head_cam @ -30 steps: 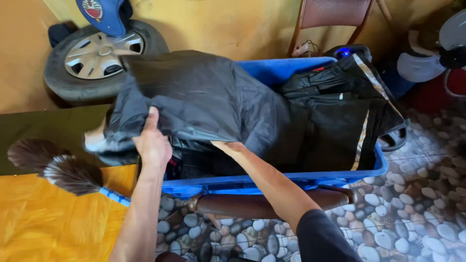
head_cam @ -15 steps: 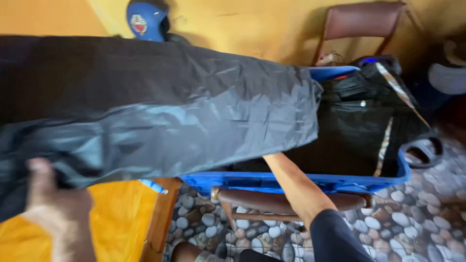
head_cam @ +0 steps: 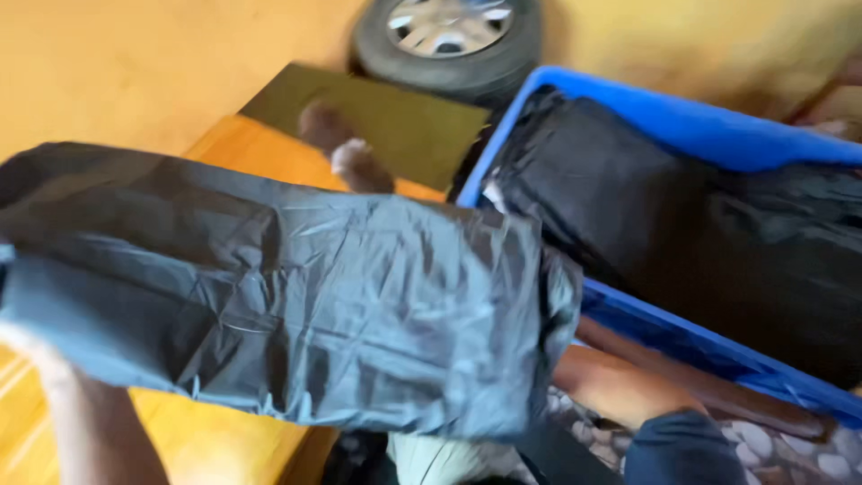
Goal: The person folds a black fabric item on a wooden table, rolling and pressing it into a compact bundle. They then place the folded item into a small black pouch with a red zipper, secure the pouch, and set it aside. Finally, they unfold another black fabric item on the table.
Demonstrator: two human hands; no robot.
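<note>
One dark grey garment (head_cam: 296,305), crinkly synthetic fabric, stretched out over the orange table (head_cam: 215,440), long axis running left to right, right end tilted slightly down toward the blue bin (head_cam: 682,117). Left forearm comes up under its lower-left edge, right forearm goes under its right end; both hands hidden by fabric, grip can't be told. Bin holds black clothing (head_cam: 700,233). Tyre (head_cam: 449,36) behind.

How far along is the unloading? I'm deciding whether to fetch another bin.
One grey garment is already out of the blue bin and held spread over the wooden table; the left forearm shows under it, both hands hidden. Left to do: dark clothing fills the bin.
</note>
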